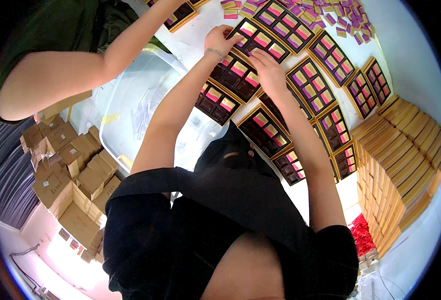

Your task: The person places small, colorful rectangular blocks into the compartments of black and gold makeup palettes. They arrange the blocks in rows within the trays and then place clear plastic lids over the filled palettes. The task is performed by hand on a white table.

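Observation:
A shallow box with a dark compartment tray and a gold edge lies under both my hands. Small two-tone pieces, gold with pink or purple, sit in its compartments. My left hand, with a chain bracelet at the wrist, grips the box's left end, its thumb over a piece there. At the lower row, the fingers of my right hand are drawn together on a small piece, partly hidden beneath them. Just nearer lies another box, with pieces in one row and dark compartments in the other.
More part-filled boxes cover the table to the right. Loose pieces are heaped at the far right. Stacked boxes stand on the right. At left are a clear plastic bin, brown cartons and another person's arm.

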A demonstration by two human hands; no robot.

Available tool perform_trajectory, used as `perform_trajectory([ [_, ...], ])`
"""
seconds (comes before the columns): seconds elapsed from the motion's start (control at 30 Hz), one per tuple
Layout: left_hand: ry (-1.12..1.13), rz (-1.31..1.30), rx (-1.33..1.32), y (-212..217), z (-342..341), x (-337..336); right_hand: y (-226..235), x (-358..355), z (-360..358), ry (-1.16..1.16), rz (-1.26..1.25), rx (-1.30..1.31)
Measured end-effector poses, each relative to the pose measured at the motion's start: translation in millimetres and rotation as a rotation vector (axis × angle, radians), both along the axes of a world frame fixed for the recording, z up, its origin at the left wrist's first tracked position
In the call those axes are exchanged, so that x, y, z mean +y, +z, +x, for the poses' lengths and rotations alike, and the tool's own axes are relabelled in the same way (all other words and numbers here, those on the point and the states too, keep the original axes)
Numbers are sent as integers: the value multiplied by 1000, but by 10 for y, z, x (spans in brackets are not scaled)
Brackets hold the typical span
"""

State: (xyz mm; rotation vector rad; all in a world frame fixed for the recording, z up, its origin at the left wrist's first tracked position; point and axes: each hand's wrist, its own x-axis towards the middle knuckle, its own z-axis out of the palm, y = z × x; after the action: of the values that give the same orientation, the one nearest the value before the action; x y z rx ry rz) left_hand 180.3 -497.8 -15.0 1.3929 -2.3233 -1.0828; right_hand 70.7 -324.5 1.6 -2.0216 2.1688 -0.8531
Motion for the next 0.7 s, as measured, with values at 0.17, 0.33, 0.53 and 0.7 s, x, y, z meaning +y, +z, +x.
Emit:
perform_trajectory([
  [0.17, 14, 44, -1, 56, -64, 30, 15, -19, -126, 88, 238, 204],
  [0.33, 25, 85, 36, 23, 7, 14, 194, 92, -51, 83, 267, 284],
  [0.53, 19, 33, -75, 116, -153, -191, 350, -82, -559, -30, 20, 121],
  [0.7, -337, -448, 180, 198, -1275, -731, 226, -839, -1761, -577, 336, 9],
])
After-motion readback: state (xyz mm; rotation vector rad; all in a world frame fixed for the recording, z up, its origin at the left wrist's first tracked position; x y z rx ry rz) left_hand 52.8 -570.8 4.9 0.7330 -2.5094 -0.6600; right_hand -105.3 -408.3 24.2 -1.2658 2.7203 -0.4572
